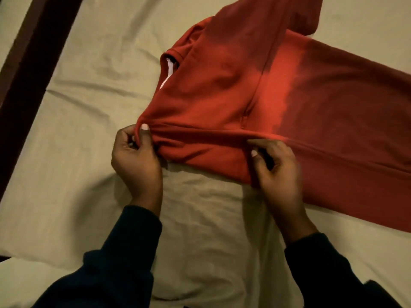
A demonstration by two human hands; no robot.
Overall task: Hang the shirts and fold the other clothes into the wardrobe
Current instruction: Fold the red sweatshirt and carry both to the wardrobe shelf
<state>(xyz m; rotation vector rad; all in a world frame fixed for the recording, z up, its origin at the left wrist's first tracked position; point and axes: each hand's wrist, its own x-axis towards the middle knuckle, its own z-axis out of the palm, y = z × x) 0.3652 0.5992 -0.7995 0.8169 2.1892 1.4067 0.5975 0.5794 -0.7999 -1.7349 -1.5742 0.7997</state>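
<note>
I see the red sweatshirt (255, 96) lying on the bed (77, 107). My left hand (135, 156) pinches its folded edge, and my right hand (275, 165) pinches the same edge further along.

No legible text or labels

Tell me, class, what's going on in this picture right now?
A person is folding a red garment spread on a beige bed sheet. The left hand and right hand each pinch the near edge of the fabric, which is bunched between them. No wardrobe is in view.
</note>
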